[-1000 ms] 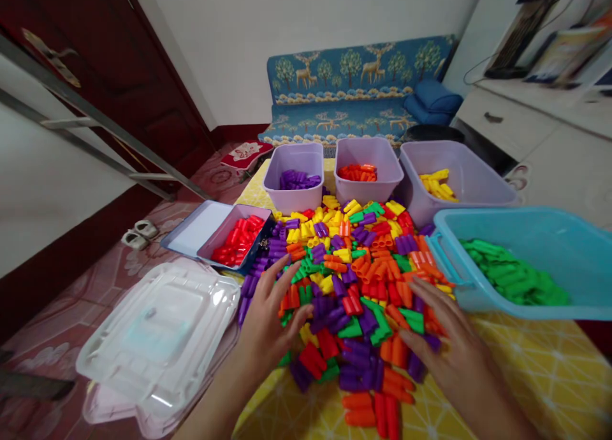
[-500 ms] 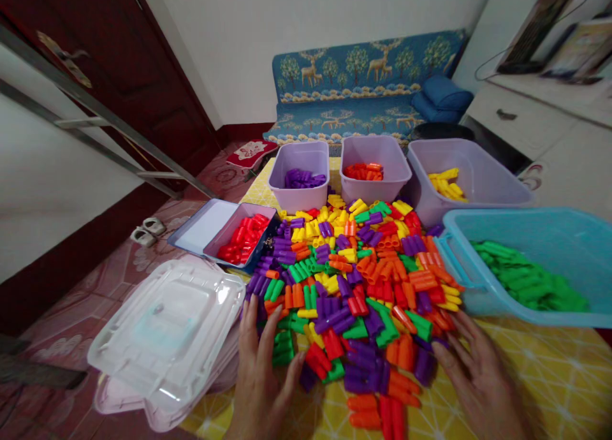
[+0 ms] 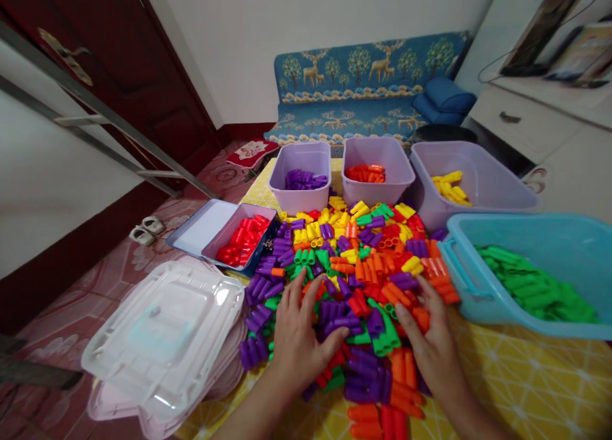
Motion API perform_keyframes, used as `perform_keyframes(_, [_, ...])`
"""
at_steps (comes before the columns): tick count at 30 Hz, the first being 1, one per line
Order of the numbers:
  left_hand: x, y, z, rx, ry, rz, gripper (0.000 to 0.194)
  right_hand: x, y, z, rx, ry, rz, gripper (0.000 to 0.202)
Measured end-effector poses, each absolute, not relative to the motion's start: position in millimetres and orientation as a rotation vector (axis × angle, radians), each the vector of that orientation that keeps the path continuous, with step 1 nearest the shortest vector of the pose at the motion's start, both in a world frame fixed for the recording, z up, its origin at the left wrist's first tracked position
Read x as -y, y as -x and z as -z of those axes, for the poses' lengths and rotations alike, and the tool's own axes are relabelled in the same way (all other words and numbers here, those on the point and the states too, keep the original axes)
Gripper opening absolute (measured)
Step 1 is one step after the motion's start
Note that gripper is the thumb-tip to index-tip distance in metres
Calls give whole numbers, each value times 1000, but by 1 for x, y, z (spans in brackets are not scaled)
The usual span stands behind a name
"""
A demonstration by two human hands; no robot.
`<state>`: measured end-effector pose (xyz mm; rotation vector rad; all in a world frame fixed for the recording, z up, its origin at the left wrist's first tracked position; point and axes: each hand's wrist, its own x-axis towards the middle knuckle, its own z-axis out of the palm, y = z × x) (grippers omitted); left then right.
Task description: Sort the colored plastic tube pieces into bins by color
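A heap of tube-shaped plastic blocks in purple, green, red, orange and yellow lies spread over the table. Many are joined side by side in twos and threes. My left hand rests on the heap's near left part, fingers spread over purple, orange and red blocks. On the right side, my right hand is open too, its fingertips among orange and purple blocks beside a yellow one. Neither hand grips a block that I can see. Some blocks under the palms are hidden.
Around the heap stand a purple-block bin, an orange-block bin, a yellow-block bin, a blue tub of green blocks and a box of red blocks. Stacked clear lids lie left. A patterned sofa stands behind.
Both hands have moved inward from the heap's sides onto the blocks, the left to the right and the right to the left. Blocks under and around them have shifted.
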<state>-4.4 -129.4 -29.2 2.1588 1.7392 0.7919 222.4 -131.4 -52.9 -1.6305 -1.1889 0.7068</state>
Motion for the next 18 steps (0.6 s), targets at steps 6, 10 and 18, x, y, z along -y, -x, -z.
perform_keyframes(6, [113,-7,21,-1631,-2113,-799,81,102,-210,32,1212,1562,-784,70])
perform_keyframes(10, [95,-19,19,-1467,-2033,-828,89,81,-197,20,1220,1459,-907,64])
perform_keyframes(18, [59,-24,-21,-986,-2034,-961,94,65,-195,-23,1476,1235,-998,70])
